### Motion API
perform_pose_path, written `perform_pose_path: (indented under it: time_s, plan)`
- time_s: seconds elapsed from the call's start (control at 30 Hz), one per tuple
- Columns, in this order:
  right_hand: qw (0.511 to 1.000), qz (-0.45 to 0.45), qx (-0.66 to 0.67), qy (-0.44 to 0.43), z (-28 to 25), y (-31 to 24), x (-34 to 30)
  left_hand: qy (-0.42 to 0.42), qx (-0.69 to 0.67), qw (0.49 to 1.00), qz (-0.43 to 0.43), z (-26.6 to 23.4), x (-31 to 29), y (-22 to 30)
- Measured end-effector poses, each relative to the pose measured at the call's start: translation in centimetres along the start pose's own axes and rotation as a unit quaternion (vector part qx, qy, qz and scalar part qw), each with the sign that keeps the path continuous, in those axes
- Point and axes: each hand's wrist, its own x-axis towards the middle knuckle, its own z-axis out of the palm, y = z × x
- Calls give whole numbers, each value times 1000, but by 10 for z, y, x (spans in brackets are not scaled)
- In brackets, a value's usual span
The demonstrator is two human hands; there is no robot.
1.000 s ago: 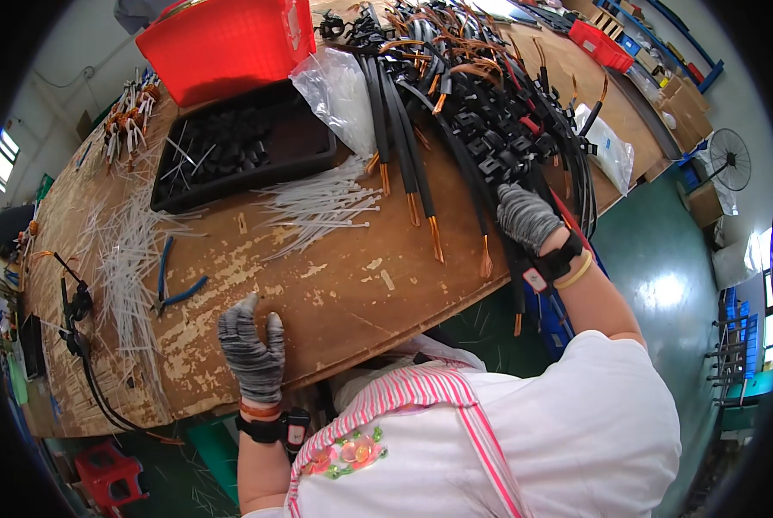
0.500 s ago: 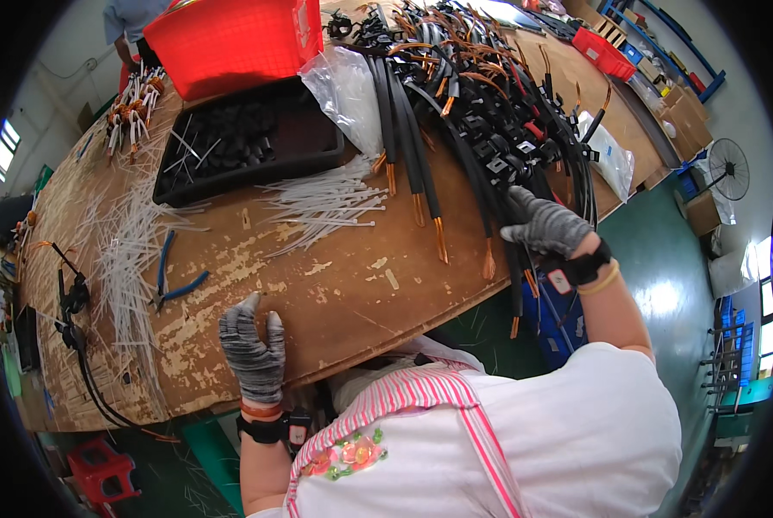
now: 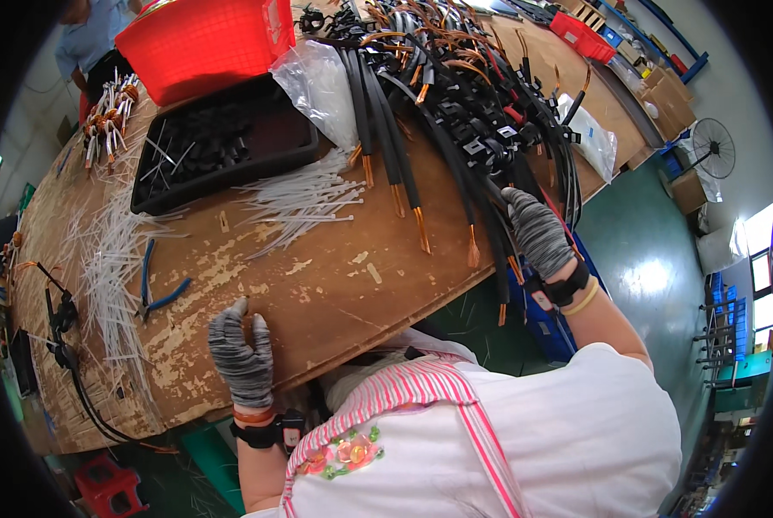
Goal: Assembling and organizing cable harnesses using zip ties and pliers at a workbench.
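My right hand (image 3: 538, 231), in a grey striped glove, is at the near end of a large heap of black cables (image 3: 481, 121) with bare copper ends and black clips. Its fingers are curled onto a black cable at the pile's edge; the thumb and palm side are hidden. My left hand (image 3: 241, 358), gloved alike, rests near the table's front edge with thumb and fingers apart and nothing between them. Beyond it lie blue-handled pliers (image 3: 164, 293). Loose white cable ties (image 3: 304, 200) are spread before a black tray (image 3: 222, 198) of small black parts.
A red basket (image 3: 201, 52) stands behind the tray, beside a clear plastic bag (image 3: 322, 91). More white ties (image 3: 110, 285) and a black cable assembly (image 3: 65, 332) lie at left. A blue bin (image 3: 549, 324) is below the table's right edge. Another person (image 3: 93, 43) stands at the far left.
My right hand has turned, its fingers drawing together over the cables, and the thumb is now out of sight. The left hand stays near the table edge. The whole view has shifted slightly.
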Motion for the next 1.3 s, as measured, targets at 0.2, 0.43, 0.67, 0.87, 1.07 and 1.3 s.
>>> perform_pose_path:
  time_s: [0.2, 0.43, 0.67, 0.87, 1.07, 1.3]
  plan:
    - [980, -103, -149, 81, 30, 19, -12, -4, 11, 1000, 10, -2, -1, 3]
    - [981, -124, -116, 92, 37, 23, -1, -4, -6, 1000, -3, 0, 0, 2]
    - [987, -88, -131, -14, -21, -19, 18, -13, 1, 1000, -9, 0, 1, 3]
    - [982, -180, -2, -47, -44, -74, 45, -5, 19, 1000, -10, -1, 1, 6]
    - [964, -227, 106, -84, -32, -119, 57, 4, 8, 1000, -13, -2, 6, 7]
    - [868, -134, 477, -37, -113, -169, 93, -15, 28, 999, 4, -9, 9, 3]
